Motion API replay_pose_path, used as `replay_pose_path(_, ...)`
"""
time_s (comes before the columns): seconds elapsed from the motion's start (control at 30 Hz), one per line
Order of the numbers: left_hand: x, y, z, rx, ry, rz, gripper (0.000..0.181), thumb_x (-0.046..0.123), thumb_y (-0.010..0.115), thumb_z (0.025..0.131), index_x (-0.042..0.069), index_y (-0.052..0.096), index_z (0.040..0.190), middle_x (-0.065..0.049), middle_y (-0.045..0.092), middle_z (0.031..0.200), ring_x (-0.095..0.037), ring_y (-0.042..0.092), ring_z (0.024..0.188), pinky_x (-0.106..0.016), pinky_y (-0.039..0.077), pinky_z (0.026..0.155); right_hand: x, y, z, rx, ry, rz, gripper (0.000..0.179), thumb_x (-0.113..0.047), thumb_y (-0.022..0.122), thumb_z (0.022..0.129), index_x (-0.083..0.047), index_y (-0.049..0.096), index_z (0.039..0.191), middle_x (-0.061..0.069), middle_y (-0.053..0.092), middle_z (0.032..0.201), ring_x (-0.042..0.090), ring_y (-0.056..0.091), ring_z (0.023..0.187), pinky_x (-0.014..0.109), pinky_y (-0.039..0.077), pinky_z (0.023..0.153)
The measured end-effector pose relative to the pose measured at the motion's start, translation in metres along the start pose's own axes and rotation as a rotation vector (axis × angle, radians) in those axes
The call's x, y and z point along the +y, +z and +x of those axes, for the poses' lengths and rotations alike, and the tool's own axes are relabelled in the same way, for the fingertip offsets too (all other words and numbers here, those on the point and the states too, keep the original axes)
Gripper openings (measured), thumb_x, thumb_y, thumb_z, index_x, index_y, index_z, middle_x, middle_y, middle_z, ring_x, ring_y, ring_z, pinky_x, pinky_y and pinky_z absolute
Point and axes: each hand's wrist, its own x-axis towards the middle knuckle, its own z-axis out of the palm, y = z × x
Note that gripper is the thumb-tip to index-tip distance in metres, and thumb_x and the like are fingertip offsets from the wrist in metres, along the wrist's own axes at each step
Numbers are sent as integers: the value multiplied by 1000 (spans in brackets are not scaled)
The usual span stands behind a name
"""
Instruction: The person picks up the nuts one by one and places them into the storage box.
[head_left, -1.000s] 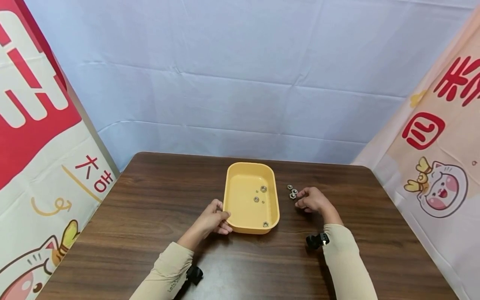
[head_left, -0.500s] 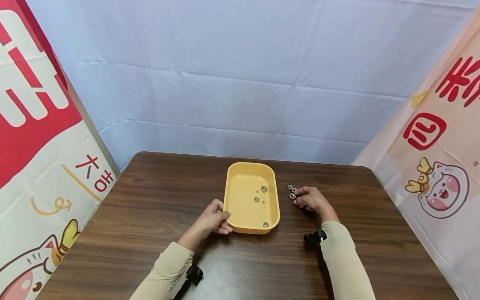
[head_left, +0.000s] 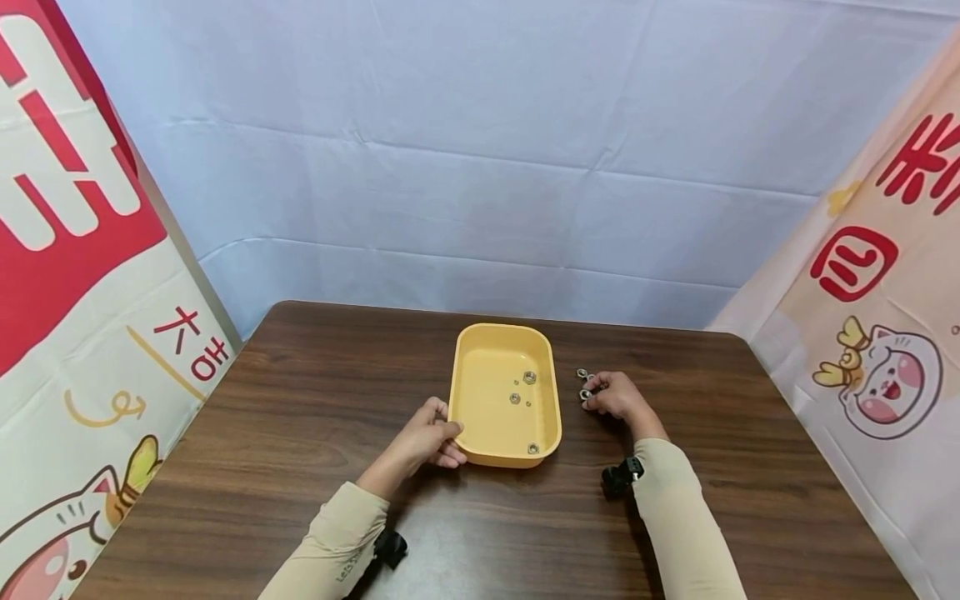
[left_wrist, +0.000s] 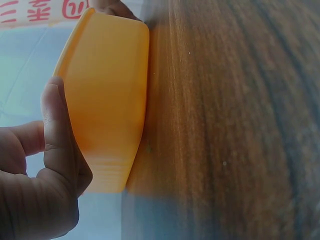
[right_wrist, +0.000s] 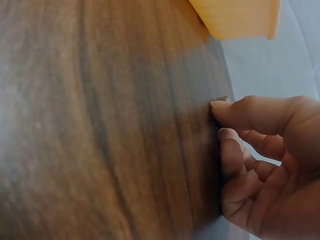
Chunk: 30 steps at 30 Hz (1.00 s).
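The left hand point(head_left: 423, 439) grips a yellow tray point(head_left: 480, 392) at its near left corner, thumb over the rim. Metal nuts point(head_left: 529, 377) lie scattered on the tray's floor. Just to its right, loose nuts point(head_left: 585, 395) cluster on the wooden table point(head_left: 525, 533). The right hand point(head_left: 618, 396) bends its fingers at them; whether it pinches one cannot be told.

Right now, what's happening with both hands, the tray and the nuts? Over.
Left hand grips yellow tray. Right hand at loose nuts beside tray, grip unclear. Other nuts inside tray. No obstacle seen between right hand and tray.
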Motion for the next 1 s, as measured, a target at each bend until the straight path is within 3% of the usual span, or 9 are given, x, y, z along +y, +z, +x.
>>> replay_pose_path(0.2, 5, 1, -3, -11, 7, 11, 22, 2, 48, 94, -1, 28, 103, -18, 59, 71, -20, 62, 52, -26, 53, 45, 2, -3, -2, -40, -31, 26, 23, -1, 71, 75, 2, 59, 94, 4, 51, 60, 16, 43, 50, 25, 33, 41)
replay_pose_path(0.43, 0, 0, 0, 0, -1, 4, 23, 2, 48, 93, 0, 27, 102, -19, 60, 67, -21, 62, 51, -27, 53, 45, -3, -12, -9, -182, -94, 92, 21, 5, 61, 75, 3, 53, 95, 7, 57, 70, 18, 52, 57, 26, 39, 46)
replay_pose_path(0.63, 0, 0, 0, -3, 4, 9, 23, 2, 48, 93, 2, 26, 100, -18, 60, 65, -20, 62, 51, -26, 53, 44, -3, -17, -13, -282, -164, 152, 30, 10, 52, 73, 4, 51, 102, 8, 60, 76, 18, 51, 63, 26, 38, 49)
replay_pose_path(0.83, 3, 1, -3, -19, 8, 4, 22, 1, 47, 94, 0, 26, 101, -17, 60, 65, -19, 61, 51, -26, 53, 44, -1, -19, -14, -303, -180, 200, 29, 10, 51, 75, 4, 51, 103, 9, 58, 78, 19, 51, 66, 27, 38, 51)
replay_pose_path(1.0, 15, 5, -14, -32, 12, 7, 19, -1, 46, 94, -1, 27, 99, -19, 61, 67, -19, 62, 52, -25, 53, 46, -1, -19, -15, -301, -177, 211, 29, 10, 52, 74, 4, 51, 103, 9, 59, 78, 20, 50, 65, 28, 38, 52)
